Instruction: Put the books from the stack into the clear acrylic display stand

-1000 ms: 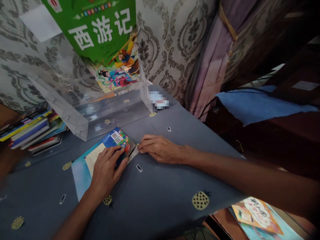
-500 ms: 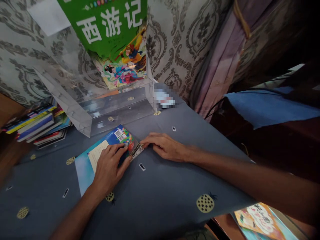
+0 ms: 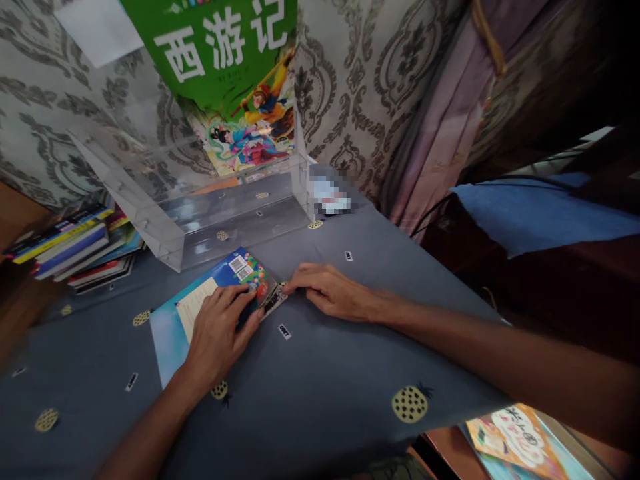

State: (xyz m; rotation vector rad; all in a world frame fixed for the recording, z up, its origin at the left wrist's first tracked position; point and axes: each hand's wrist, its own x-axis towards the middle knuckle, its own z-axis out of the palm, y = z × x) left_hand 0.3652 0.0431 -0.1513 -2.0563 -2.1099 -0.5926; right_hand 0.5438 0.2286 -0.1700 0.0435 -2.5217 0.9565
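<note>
A thin picture book (image 3: 225, 272) lies flat on the cloth-covered table, its blue back cover with a barcode facing up. My left hand (image 3: 220, 330) rests on the cover, fingers stretched out and thumb apart near the book's right edge. Along that edge the cover and some pages lift a little, showing a patterned page beneath. At the book's right corner my right hand (image 3: 325, 290) has thumb and forefinger pinched together on the page edge. Its other fingers are curled. The spot between its fingertips is partly hidden.
Behind the book stands a clear acrylic stand (image 3: 165, 250) with a large green book (image 3: 235, 87) upright in it. A stack of books (image 3: 75, 247) sits at the left. More books (image 3: 520, 440) lie below the table's right edge. Dark blue tablecloth (image 3: 320, 387) covers the table.
Along the right edge the lifted cover and pages sit slightly differently, with more of the patterned page showing. Both hands stay in nearly the same place.
</note>
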